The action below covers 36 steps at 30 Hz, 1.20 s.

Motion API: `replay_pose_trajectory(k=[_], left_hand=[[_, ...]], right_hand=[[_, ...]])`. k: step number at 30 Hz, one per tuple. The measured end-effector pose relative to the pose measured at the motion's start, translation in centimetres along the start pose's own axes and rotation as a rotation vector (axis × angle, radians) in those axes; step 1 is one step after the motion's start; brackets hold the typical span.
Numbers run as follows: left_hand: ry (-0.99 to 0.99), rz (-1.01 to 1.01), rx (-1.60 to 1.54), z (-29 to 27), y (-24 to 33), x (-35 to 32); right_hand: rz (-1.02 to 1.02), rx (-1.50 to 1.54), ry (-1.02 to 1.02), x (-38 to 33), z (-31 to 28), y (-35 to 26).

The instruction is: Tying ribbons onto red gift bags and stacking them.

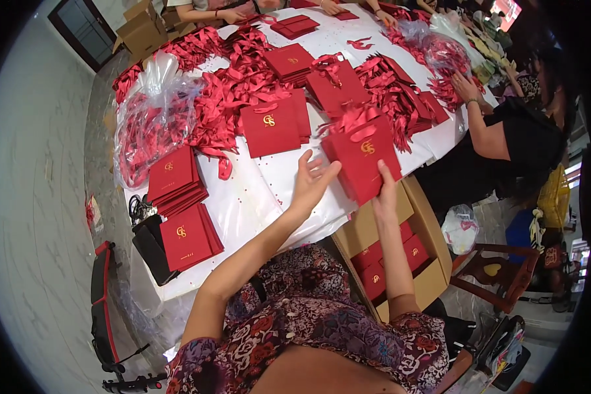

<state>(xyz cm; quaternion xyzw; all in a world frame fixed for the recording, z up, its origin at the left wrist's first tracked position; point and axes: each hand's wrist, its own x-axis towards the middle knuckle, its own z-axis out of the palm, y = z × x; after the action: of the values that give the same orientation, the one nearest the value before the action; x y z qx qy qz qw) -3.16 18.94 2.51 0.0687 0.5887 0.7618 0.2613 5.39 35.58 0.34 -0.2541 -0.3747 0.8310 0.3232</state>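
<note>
worked at a white worktop (259, 180) across the upper middle of the frame. had a heap of red ribbons (226, 108) over its upper left. had an open cardboard box (437, 279) at lower right of centre, with red packets (374, 279) inside. saw a clear plastic bag (154, 125) full of ribbons at left. held a stack of red gift bags (364, 161) just right of centre, tilted, over the worktop's near edge, ribbons at the top. gripped the stack's lower right edge with the right hand (386, 194), thumb across the front. had the left hand (310, 184) unclenched by the stack's left edge, fingers parted; could not tell touching from near. saw a loose red ribbon (360, 44) at top, right of centre.
</note>
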Motion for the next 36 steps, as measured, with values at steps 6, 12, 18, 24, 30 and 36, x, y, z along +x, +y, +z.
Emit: replay_pose_trajectory(k=[6, 12, 18, 24, 30, 36], left_hand=[[0.232, 0.168, 0.199, -6.5, -2.3, 2.6], [0.44, 0.275, 0.493, -14.2, -2.0, 7.7], [0.531, 0.179, 0.954, -14.5, -0.7, 9.6], [0.452, 0.148, 0.956, -9.9, 1.5, 9.6], [0.404, 0.173, 1.04, -9.8, 1.4, 9.4], [0.413, 0.228, 1.022, -10.7, 0.9, 8.4]], right_hand=[[-0.18, -0.126, 0.09, 8.4, -3.3, -0.6], [-0.122, -0.217, 0.1, 10.4, -4.0, 1.7], [-0.239, -0.556, 0.215, 10.7, -4.8, 1.1], [-0.34, -0.989, 0.472, 11.7, -5.6, 1.5], [-0.599, -1.047, 0.487, 8.0, -3.0, 2.9], [-0.724, -1.155, 0.327, 6.2, -2.5, 5.0]])
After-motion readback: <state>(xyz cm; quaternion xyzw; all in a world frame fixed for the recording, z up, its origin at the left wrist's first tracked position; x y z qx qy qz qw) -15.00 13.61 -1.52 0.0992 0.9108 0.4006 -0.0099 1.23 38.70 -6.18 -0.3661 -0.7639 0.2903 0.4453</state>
